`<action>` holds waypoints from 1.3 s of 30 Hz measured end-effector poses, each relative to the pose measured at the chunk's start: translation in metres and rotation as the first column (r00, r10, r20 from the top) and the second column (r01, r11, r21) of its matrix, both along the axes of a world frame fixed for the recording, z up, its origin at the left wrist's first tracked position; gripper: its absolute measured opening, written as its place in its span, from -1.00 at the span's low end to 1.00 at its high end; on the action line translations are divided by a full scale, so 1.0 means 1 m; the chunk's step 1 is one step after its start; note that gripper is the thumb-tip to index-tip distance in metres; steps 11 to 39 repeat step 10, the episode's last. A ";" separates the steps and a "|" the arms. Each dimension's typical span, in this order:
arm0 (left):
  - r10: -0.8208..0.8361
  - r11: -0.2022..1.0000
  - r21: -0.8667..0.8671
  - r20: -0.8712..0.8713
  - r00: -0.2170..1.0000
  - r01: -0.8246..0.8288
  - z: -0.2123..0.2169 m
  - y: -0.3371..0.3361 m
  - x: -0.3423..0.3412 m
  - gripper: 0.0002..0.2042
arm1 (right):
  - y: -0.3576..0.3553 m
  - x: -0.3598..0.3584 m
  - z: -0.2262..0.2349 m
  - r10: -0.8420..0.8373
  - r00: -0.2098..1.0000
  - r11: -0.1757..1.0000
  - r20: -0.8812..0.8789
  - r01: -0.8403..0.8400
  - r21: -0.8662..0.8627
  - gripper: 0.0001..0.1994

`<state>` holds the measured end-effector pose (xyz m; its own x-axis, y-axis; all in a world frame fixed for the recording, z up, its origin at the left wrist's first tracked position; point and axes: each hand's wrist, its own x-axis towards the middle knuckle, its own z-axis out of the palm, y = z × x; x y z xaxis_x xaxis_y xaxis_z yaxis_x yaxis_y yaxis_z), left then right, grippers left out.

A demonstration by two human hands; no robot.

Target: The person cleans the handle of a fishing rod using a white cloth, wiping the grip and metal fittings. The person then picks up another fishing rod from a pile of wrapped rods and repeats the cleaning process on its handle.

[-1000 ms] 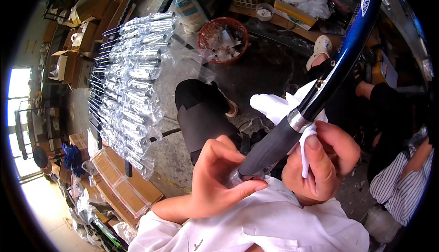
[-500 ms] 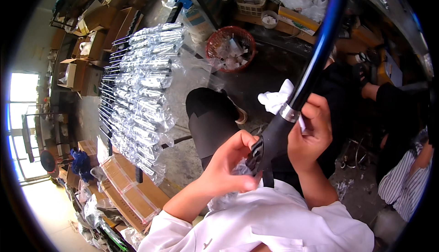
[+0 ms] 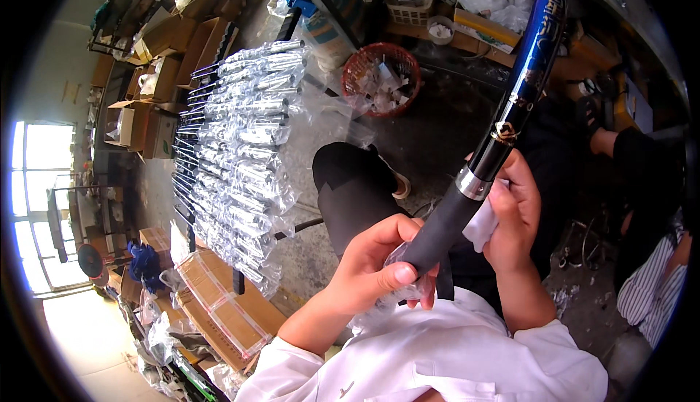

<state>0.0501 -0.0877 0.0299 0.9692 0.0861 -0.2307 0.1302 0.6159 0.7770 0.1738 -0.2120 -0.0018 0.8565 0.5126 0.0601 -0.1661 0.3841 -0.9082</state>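
A fishing rod [image 3: 526, 85], glossy blue and black with gold markings, rises from my lap toward the upper right. Below its silver ring [image 3: 472, 185] comes a matte black grip [image 3: 443, 228]. My left hand [image 3: 375, 263] is closed around the grip's lower end, thumb on top, with crumpled clear plastic [image 3: 401, 294] under the fingers. Just right of the ring, my right hand [image 3: 516, 216] pinches a white cloth [image 3: 481, 228] beside the grip. Some right fingertips are hidden behind the rod.
To the left, several plastic-wrapped rods [image 3: 244, 154] lie in a row on a support. A red basket [image 3: 380, 103] of scraps stands ahead. A cardboard box [image 3: 219, 300] sits at lower left. Another person's striped sleeve [image 3: 645, 282] shows at right.
The rod has turned, bringing its gold markings into sight. My left hand has closed around the grip's end. The white cloth has shifted from behind the ring to the grip's right side.
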 end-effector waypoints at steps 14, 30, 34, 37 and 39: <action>-0.163 0.972 -0.168 0.016 0.987 0.163 -0.005 0.009 -0.005 -0.59 | 0.008 0.013 0.017 0.449 0.886 0.887 -0.117 -0.426 0.177 -0.24; -0.163 0.972 -0.168 0.016 0.987 0.163 -0.005 0.009 -0.005 -0.59 | 0.008 0.013 0.017 0.449 0.886 0.887 -0.117 -0.426 0.177 -0.24; -0.163 0.972 -0.168 0.016 0.987 0.163 -0.005 0.009 -0.005 -0.59 | 0.008 0.013 0.017 0.449 0.886 0.887 -0.117 -0.426 0.177 -0.24; -0.163 0.972 -0.168 0.016 0.987 0.163 -0.005 0.009 -0.005 -0.59 | 0.008 0.013 0.017 0.449 0.886 0.887 -0.117 -0.426 0.177 -0.24; -0.163 0.972 -0.168 0.016 0.987 0.163 -0.005 0.009 -0.005 -0.59 | 0.008 0.013 0.017 0.449 0.886 0.887 -0.117 -0.426 0.177 -0.24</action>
